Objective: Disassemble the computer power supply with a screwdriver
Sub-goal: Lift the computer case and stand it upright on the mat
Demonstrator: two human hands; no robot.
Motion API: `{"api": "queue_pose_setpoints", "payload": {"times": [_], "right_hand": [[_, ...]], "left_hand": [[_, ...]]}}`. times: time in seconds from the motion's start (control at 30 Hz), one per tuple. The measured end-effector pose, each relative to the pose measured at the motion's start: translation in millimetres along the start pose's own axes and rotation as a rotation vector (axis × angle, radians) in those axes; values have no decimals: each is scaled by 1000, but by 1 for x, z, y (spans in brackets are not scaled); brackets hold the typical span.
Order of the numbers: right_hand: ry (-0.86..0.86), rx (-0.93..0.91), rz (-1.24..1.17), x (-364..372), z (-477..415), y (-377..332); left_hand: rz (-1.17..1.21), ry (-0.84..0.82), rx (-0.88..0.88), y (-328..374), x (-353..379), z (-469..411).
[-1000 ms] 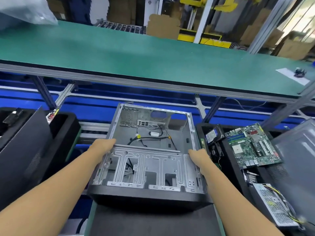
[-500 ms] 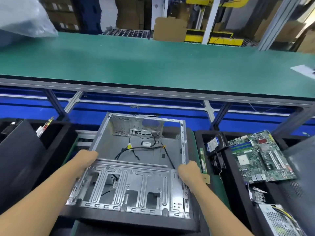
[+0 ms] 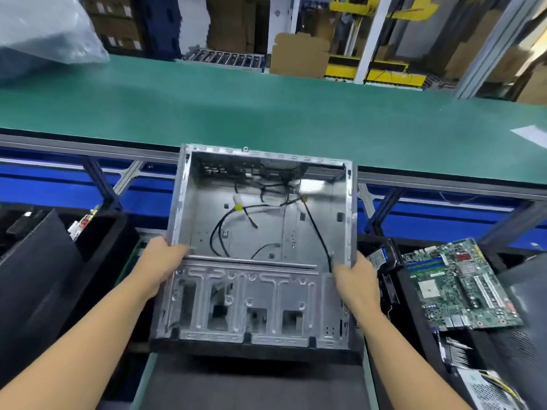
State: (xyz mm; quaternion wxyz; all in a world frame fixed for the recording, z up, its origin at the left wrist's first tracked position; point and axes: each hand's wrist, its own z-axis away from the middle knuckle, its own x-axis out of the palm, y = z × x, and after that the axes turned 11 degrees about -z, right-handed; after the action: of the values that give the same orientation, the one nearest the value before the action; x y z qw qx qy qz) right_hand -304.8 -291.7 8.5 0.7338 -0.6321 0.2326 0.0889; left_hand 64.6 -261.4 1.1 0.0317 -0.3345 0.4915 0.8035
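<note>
An empty grey metal computer case (image 3: 260,226) lies open side up in front of me, with loose black cables inside and a stamped drive cage at its near end. My left hand (image 3: 161,261) grips its left wall and my right hand (image 3: 356,279) grips its right wall. The case is held off the bench, with its far end reaching over the edge of the green conveyor belt (image 3: 266,108). A power supply (image 3: 488,392) with yellow and black wires lies at the bottom right. No screwdriver is in view.
A green motherboard (image 3: 455,285) lies on a black bin at the right. Black bins and a black panel (image 3: 35,279) stand at the left. A dark mat (image 3: 254,386) lies below the case. A plastic bag (image 3: 44,34) sits on the belt's far left.
Both hands have lifted the case and carried it up and away from me, toward the green belt. Its far end has tipped so the inside floor faces me more.
</note>
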Motion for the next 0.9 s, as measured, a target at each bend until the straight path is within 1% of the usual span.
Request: {"api": "queue_pose_setpoints", "payload": {"times": [0.17, 0.3, 0.47, 0.57, 0.63, 0.73, 0.77, 0.83, 0.9], "right_hand": [[101, -95, -116, 3, 2, 6], [142, -84, -209, 6, 7, 13], [88, -4, -244, 5, 17, 21], [61, 61, -333, 8, 26, 29], [107, 156, -386, 14, 35, 34], [165, 305, -409, 16, 42, 36], [156, 326, -405, 15, 42, 37], [72, 357, -394, 11, 41, 39], [24, 396, -391, 8, 41, 39]], "left_hand": [[6, 41, 145, 5, 3, 10], [65, 78, 171, 0, 12, 20], [73, 73, 136, -11, 11, 23], [81, 30, 63, -22, 12, 26], [82, -24, -11, -31, 15, 33], [129, -121, -196, -43, 20, 44], [160, -171, -272, -44, 21, 45], [242, -259, -394, -44, 24, 43], [370, -223, -402, -42, 30, 38]]}}
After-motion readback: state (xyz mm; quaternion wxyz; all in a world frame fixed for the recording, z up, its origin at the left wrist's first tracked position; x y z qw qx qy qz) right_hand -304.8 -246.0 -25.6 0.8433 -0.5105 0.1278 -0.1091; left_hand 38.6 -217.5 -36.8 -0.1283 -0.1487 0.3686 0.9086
